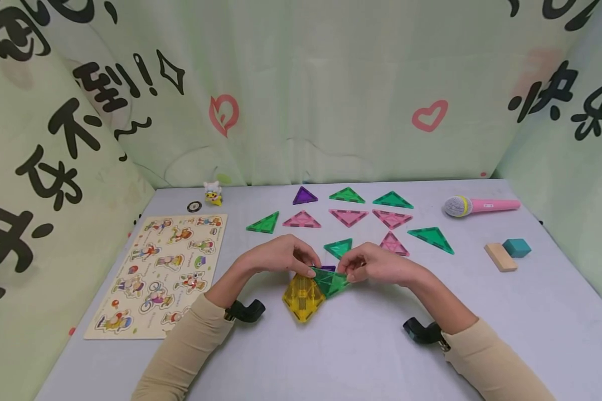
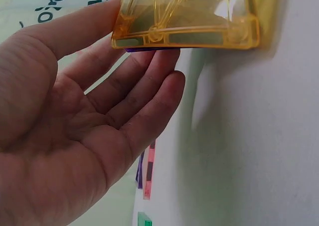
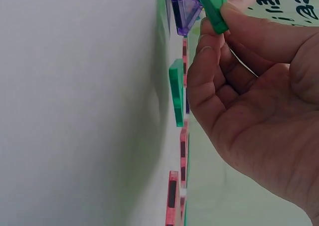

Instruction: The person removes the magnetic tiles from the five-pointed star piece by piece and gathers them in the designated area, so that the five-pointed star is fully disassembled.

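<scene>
A translucent yellow magnetic tile [image 1: 303, 298] stands tilted over the table in front of me, with part of a purple tile [image 3: 187, 14] behind it. My left hand [image 1: 283, 257] holds this joined piece at its top, thumb at the yellow edge and fingers behind, near the purple tile. My right hand [image 1: 378, 264] pinches a green triangular magnetic tile [image 1: 331, 283] by its outer corner, between thumb and index finger. The green tile's other end meets the yellow tile close to my left thumb. Just beyond my hands lies another green triangle [image 1: 338, 248].
Green, pink and purple triangles, such as a pink one [image 1: 348, 217], lie spread behind my hands. A sticker-like picture board [image 1: 170, 273] is at left, below a small figurine [image 1: 213, 192] and black ring [image 1: 194, 206]. Right: pink microphone [image 1: 481, 206], wooden block [image 1: 500, 257], teal block [image 1: 516, 248].
</scene>
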The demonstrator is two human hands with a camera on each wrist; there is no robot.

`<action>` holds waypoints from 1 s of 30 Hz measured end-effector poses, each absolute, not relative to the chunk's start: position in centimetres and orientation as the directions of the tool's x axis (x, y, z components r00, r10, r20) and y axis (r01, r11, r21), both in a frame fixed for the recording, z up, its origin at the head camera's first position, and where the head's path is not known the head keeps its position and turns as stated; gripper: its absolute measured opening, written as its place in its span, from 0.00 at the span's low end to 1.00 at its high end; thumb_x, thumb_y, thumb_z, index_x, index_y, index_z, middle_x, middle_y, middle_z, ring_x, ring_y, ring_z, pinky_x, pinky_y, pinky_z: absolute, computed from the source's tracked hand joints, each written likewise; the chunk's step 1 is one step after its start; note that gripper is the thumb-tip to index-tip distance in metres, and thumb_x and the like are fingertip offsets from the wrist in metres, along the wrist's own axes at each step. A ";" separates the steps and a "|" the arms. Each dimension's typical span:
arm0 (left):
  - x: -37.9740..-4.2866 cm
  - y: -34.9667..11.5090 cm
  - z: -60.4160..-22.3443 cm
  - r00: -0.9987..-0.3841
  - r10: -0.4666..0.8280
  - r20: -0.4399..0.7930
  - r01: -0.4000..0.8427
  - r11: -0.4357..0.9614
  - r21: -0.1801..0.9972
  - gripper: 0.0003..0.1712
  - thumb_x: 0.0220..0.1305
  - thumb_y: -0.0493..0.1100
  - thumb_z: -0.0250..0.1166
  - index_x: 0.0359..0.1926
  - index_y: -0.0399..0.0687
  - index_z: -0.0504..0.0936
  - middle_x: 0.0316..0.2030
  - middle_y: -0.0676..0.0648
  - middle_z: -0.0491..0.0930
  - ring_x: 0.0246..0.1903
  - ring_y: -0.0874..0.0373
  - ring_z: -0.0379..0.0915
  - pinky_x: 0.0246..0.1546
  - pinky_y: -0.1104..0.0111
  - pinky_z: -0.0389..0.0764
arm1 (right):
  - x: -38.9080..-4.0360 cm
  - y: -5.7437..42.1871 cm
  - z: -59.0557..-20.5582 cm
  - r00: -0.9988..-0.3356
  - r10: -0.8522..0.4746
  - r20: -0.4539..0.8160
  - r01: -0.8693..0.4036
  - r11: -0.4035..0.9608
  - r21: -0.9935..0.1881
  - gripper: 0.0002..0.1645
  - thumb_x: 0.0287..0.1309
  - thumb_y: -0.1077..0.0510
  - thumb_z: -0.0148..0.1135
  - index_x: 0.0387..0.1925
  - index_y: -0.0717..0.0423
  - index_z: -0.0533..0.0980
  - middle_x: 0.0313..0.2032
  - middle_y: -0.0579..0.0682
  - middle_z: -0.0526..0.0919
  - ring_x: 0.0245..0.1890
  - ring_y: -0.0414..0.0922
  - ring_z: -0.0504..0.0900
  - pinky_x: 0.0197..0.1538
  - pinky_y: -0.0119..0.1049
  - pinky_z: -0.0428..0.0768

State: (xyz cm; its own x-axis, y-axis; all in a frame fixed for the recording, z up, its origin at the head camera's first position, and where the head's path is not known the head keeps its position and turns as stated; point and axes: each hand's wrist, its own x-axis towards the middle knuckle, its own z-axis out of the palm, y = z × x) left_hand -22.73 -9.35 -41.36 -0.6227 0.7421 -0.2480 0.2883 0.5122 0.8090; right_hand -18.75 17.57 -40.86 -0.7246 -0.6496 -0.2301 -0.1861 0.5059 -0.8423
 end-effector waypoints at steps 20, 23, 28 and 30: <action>-22.2 -8.9 -41.1 -0.647 0.717 -0.261 0.239 0.515 0.823 0.05 0.60 0.41 0.71 0.38 0.53 0.88 0.34 0.53 0.87 0.34 0.60 0.79 0.38 0.69 0.75 | -18.9 19.9 -39.8 -0.745 -0.622 -0.243 -0.194 0.550 -0.812 0.11 0.60 0.66 0.59 0.40 0.55 0.84 0.35 0.51 0.81 0.37 0.47 0.75 0.41 0.37 0.75; -22.3 -8.9 -41.3 -0.649 0.711 -0.271 0.237 0.527 0.816 0.04 0.61 0.40 0.71 0.38 0.51 0.88 0.35 0.53 0.87 0.34 0.60 0.79 0.39 0.69 0.75 | -18.7 20.8 -39.3 -0.757 -0.604 -0.250 -0.188 0.567 -0.802 0.11 0.61 0.66 0.59 0.40 0.54 0.84 0.37 0.51 0.83 0.39 0.48 0.76 0.43 0.39 0.76; -22.4 -9.2 -41.3 -0.653 0.701 -0.285 0.229 0.542 0.809 0.04 0.61 0.40 0.70 0.38 0.52 0.88 0.35 0.53 0.87 0.34 0.60 0.78 0.39 0.69 0.76 | -18.1 23.5 -38.3 -0.796 -0.552 -0.248 -0.169 0.595 -0.785 0.10 0.62 0.63 0.59 0.42 0.54 0.84 0.41 0.52 0.84 0.42 0.48 0.77 0.45 0.38 0.78; -22.4 -9.3 -41.4 -0.653 0.700 -0.290 0.225 0.545 0.808 0.04 0.61 0.40 0.70 0.38 0.53 0.88 0.34 0.54 0.87 0.34 0.60 0.78 0.38 0.69 0.77 | -17.8 24.8 -38.1 -0.817 -0.520 -0.250 -0.150 0.609 -0.779 0.09 0.63 0.62 0.60 0.42 0.54 0.83 0.42 0.52 0.84 0.43 0.47 0.77 0.45 0.37 0.78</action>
State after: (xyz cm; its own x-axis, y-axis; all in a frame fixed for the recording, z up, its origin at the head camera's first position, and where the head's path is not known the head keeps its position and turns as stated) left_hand -22.44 -9.25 -41.45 -0.6527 0.6998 -0.2902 0.2247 0.5447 0.8080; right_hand -17.80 24.84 -38.14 -0.8167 -0.5202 -0.2496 -0.1496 0.6088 -0.7791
